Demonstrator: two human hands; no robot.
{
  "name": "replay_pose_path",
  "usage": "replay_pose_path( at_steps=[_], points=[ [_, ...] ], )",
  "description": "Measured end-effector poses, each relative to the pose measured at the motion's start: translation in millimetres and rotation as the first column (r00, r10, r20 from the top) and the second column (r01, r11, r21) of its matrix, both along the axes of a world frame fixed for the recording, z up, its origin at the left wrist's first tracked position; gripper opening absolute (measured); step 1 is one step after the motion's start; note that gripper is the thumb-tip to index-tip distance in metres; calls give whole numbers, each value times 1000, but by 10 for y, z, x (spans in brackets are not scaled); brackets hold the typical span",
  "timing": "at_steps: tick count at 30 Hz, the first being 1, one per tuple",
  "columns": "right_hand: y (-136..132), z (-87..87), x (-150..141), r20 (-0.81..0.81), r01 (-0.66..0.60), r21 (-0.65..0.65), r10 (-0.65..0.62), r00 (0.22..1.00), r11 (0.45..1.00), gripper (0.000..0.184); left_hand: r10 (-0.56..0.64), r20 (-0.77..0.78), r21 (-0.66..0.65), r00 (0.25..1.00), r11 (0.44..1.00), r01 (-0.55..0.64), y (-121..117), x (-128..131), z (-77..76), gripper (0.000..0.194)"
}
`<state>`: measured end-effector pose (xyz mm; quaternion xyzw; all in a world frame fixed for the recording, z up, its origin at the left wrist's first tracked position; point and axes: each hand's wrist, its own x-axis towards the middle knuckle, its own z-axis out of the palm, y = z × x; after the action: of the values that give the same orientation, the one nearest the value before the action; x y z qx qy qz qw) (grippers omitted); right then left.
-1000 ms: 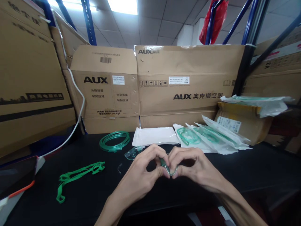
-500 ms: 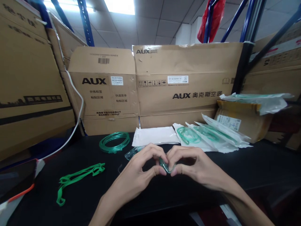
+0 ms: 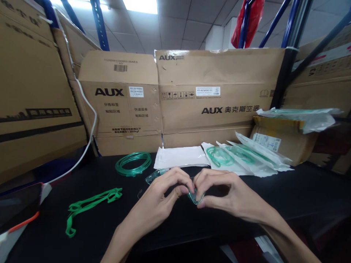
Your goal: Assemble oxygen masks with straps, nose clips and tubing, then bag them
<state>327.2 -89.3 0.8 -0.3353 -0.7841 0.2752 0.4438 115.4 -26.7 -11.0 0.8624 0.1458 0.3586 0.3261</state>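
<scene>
Between my two hands is a clear green plastic mask [image 3: 195,198], of which only a V-shaped lower edge shows; the fingers hide the rest. My left hand [image 3: 168,193] grips its left side, thumb and curled fingers pressed on it. On the other side my right hand [image 3: 225,191] pinches it in the same way, with the fingertips of both hands nearly touching. Just behind my left hand lies a clear plastic piece [image 3: 154,176], partly covered by that hand. A coil of green tubing [image 3: 133,164] and a green elastic strap [image 3: 94,202] rest on the black table to the left.
A flat white pouch [image 3: 181,157] lies behind my hands. Several pouches with green tubing [image 3: 221,156] fan out to its right. Cardboard boxes [image 3: 126,106] wall off the back. A small carton [image 3: 282,138] stands at right, and a white cable [image 3: 91,135] hangs at left.
My left thumb has shifted up along the mask's edge, and my right thumb sits slightly lower. Both hands still hold the mask in about the same place.
</scene>
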Motion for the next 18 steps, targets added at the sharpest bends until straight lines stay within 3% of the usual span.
replay_pose_path(
  at_steps=[8,12,18],
  points=[
    [-34,-21,-30,83,90,85,-97,992,992,12,3,13,70,1000,998,-4,17,16,-6,18],
    [-56,-56,-79,143,123,213,-155,978,969,13,14,24,81,1000,997,-16,10,22,3,18],
    [-51,-127,-134,156,154,424,-240,958,893,15,47,55,131,997,990,-54,1,21,-2,18]
  ],
)
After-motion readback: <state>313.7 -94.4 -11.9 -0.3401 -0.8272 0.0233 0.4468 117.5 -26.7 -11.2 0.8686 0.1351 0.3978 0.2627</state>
